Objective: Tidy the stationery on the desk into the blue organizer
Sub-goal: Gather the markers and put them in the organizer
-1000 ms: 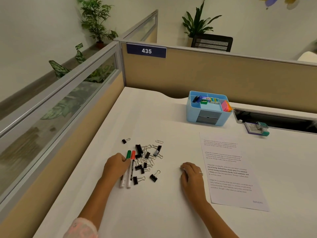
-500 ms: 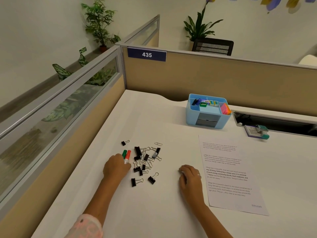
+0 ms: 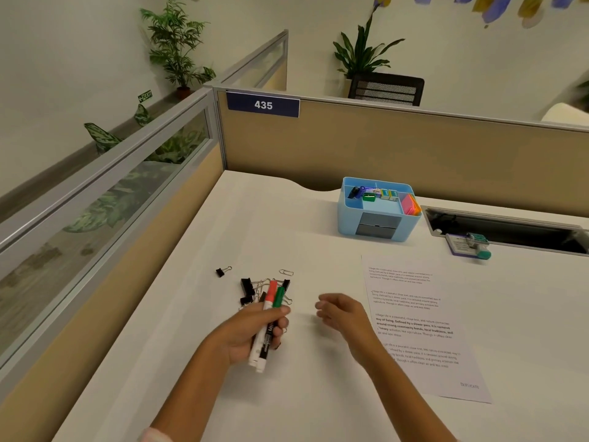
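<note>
Red & green markers in left hand, right hand beside.

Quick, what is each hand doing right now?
Left hand: grips the markers, lifted off the desk.
Right hand: holds nothing, fingers loosely curled.

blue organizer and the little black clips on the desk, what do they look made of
Blue organizer: likely moulded plastic, judging by its smooth matt walls and rounded corners. Small black binder clips: probably painted metal bodies with thin silvery wire handles, though too small to be sure.
</note>
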